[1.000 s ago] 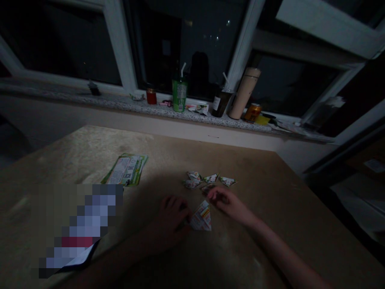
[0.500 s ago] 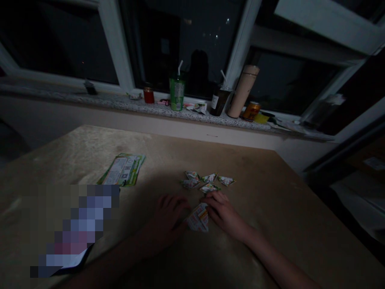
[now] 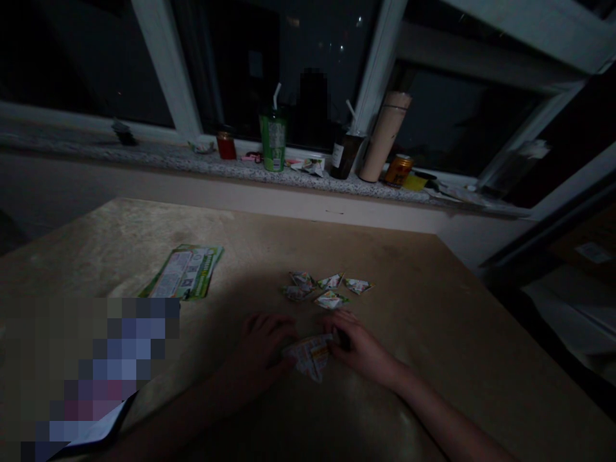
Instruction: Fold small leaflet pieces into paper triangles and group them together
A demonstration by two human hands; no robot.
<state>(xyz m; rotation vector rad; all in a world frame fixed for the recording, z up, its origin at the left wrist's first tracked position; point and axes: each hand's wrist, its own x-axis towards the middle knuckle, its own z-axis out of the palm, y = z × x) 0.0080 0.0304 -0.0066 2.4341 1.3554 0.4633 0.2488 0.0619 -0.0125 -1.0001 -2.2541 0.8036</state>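
A small piece of printed paper [image 3: 310, 356], folded to a roughly triangular shape with white, red and yellow print, lies on the table between my hands. My right hand [image 3: 356, 343] has its thumb and fingers closed on the paper's right corner. On the other side, my left hand [image 3: 264, 340] rests with fingers stretched and thumb apart, the thumb at the paper's left edge; whether it presses on it is too dark to tell. Just beyond my hands lie several small folded paper triangles [image 3: 331, 299] with green, white and red print.
Green printed packets [image 3: 192, 273] lie at left on the wooden table [image 3: 385, 256], behind a blurred-out phone-like device [image 3: 103, 427]. Along the stone windowsill [image 3: 158, 157] stand a green cup [image 3: 273, 141], a dark cup [image 3: 344, 154], a pinkish flask [image 3: 385, 138], an orange can [image 3: 398, 171] and a red jar [image 3: 226, 146].
The folded paper has turned, its pointed end now facing me and its long edge away. My left thumb has come to its left edge. The view has shifted slightly.
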